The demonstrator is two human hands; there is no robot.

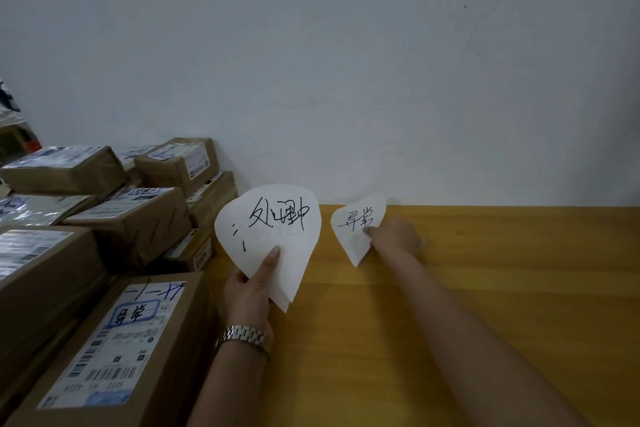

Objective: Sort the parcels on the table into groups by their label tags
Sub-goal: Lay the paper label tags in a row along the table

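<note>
Laying out signs before sorting.
Your right hand pins a sign to the table as group marker; your left hand pinches spare sheets, parcels untouched left.

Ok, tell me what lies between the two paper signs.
Head view: only bare wooden table shows between the large sign in the left hand and the small sign under the right hand.

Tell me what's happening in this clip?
A person is laying out handwritten paper signs before sorting. The left hand holds a few sheets above the wooden table; the right hand presses a smaller sign down near the wall. The cardboard parcels sit piled on the left, still unsorted.
</note>
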